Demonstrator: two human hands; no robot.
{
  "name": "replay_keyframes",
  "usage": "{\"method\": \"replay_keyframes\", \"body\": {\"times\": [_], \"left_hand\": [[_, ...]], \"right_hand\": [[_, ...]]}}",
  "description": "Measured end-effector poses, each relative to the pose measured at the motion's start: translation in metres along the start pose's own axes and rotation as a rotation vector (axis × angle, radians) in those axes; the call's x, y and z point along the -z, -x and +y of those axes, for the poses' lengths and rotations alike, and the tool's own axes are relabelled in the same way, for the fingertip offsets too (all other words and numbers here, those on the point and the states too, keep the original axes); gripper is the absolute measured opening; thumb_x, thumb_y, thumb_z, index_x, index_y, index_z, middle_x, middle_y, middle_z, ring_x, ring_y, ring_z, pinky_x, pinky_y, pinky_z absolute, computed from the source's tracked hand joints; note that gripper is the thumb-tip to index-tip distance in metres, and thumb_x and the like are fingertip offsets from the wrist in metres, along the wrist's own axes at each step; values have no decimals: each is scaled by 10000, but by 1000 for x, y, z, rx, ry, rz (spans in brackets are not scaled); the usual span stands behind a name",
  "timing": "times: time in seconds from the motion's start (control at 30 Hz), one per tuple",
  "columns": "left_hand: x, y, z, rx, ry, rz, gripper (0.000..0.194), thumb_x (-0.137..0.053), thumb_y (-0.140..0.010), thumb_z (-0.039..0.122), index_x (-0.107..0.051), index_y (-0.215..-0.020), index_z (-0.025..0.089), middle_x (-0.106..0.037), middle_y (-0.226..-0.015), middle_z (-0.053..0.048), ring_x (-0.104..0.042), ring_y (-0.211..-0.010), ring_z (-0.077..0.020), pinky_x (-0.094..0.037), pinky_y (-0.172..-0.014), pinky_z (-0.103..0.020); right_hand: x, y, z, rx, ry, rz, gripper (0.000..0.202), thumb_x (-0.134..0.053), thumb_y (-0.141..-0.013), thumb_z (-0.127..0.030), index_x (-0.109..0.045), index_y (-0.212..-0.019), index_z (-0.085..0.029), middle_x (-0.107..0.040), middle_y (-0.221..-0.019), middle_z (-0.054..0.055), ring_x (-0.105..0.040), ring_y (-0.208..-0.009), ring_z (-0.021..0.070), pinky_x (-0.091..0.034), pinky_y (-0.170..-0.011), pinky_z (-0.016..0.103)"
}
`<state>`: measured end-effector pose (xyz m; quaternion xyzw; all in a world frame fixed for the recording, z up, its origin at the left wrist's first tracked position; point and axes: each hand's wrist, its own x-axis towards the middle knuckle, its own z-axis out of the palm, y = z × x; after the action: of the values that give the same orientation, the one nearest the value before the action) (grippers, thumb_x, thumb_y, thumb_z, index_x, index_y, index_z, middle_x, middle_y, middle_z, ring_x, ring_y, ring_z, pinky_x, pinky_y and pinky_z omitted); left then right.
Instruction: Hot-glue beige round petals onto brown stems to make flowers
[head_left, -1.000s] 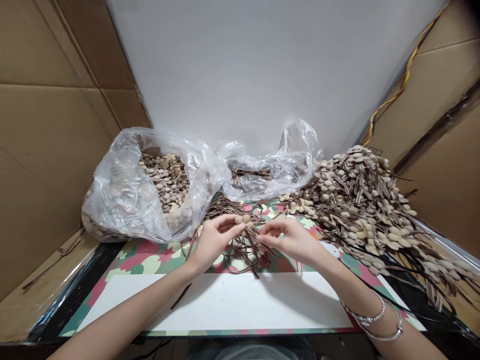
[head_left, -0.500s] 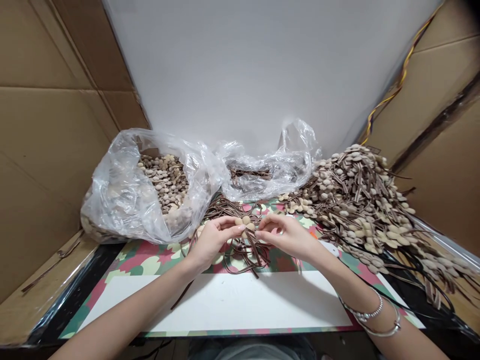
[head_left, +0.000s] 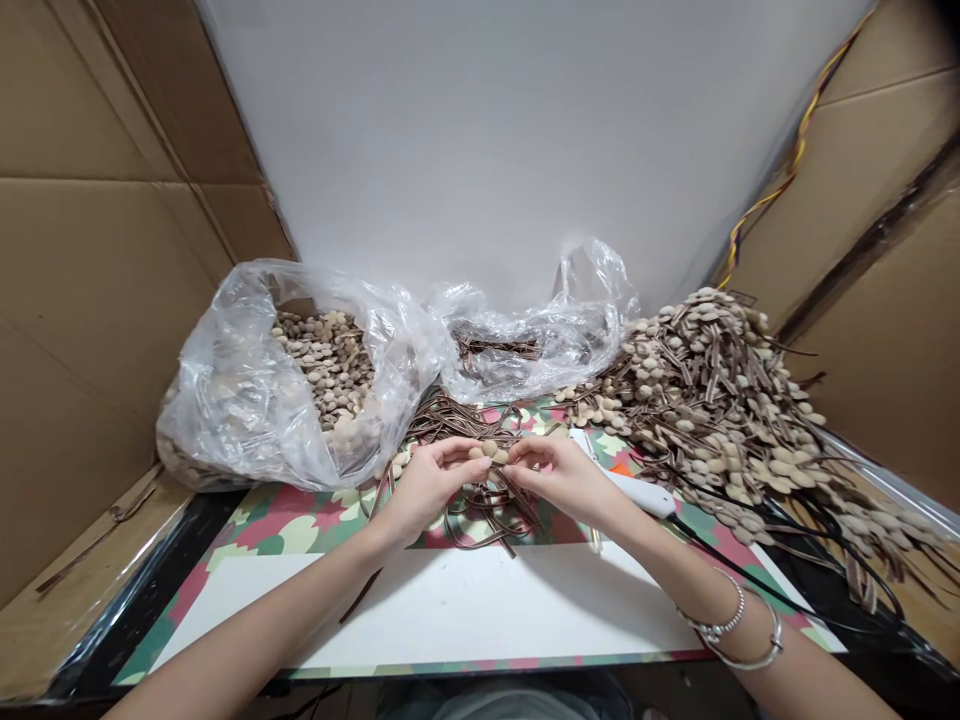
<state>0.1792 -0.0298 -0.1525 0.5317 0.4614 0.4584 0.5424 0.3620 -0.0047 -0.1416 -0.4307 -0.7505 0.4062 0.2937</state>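
Between my two hands, above the patterned mat, is a small tan flower-shaped piece (head_left: 489, 451) with rounded petals. My left hand (head_left: 431, 490) pinches its left side between thumb and fingers. From the right, my right hand (head_left: 559, 477) has thumb and fingertips closed at its other edge. Brown striped strips (head_left: 491, 515) lie right below the piece, and more loose strips (head_left: 446, 415) are heaped behind my hands. A white corded tool (head_left: 641, 494) lies partly behind my right hand and forearm.
An open plastic bag (head_left: 255, 400) of tan pieces stands at left. Another bag (head_left: 525, 375) holding brown strips is at centre back. A large pile of flower pieces with strips (head_left: 712, 390) fills the right. A white board (head_left: 465, 610) lies in front.
My right hand has moved slightly left and closer to the flower piece, which has changed its tilt. More of the white tool now shows behind my right arm.
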Motion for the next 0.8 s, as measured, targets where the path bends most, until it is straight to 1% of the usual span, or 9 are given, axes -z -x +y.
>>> {"method": "replay_keyframes", "body": {"times": [0.1,0.2,0.37,0.57,0.7,0.77,0.8], "left_hand": [[1,-1,-3,-13,-1,-21,307,-660,-718,334,-645,-961,147,-657,-816,-31,-611,-745,-145,-487,-714,-249],[2,-2,-5,-3,3,-18,306,-677,-698,342,-645,-933,149,-666,-809,-31,-620,-727,-154,-495,-715,-267],[3,-2,-1,10,5,-52,276,-683,-696,332,-645,-893,142,-675,-781,-36,-625,-698,-150,-489,-679,-252],[4,-2,0,65,39,-50,263,-684,-704,323,-641,-890,143,-687,-769,-39,-625,-674,-133,-473,-648,-224],[5,-1,-1,80,19,-41,269,-677,-712,339,-638,-905,156,-687,-779,-38,-618,-664,-126,-450,-579,-194],[4,-1,0,86,24,-37,259,-676,-716,335,-635,-899,157,-686,-787,-40,-615,-669,-123,-444,-567,-185],[4,-1,1,78,32,-37,250,-674,-720,330,-634,-894,155,-684,-780,-38,-611,-671,-119,-447,-577,-184]], "right_hand": [[3,1,-3,-13,-4,-16,146,-565,-752,-288,-642,-780,-167,-635,-696,22,-561,-614,148,-418,-553,250],[7,1,-5,1,-23,-33,155,-557,-760,-302,-643,-769,-173,-643,-694,28,-573,-626,159,-434,-575,268],[13,3,-5,20,-42,-56,147,-560,-768,-307,-648,-776,-189,-659,-674,28,-604,-652,176,-456,-600,278],[15,5,-9,50,-6,-32,109,-559,-781,-278,-602,-858,-213,-687,-673,14,-633,-691,183,-467,-644,286],[11,5,-7,66,-24,-13,117,-561,-784,-271,-544,-883,-213,-684,-691,18,-648,-696,184,-468,-611,278],[9,4,-5,95,-2,26,140,-570,-783,-283,-529,-897,-211,-676,-703,15,-644,-713,180,-468,-636,281],[9,3,-4,116,16,56,157,-577,-783,-299,-531,-905,-211,-676,-746,21,-639,-751,179,-466,-671,287]]}}
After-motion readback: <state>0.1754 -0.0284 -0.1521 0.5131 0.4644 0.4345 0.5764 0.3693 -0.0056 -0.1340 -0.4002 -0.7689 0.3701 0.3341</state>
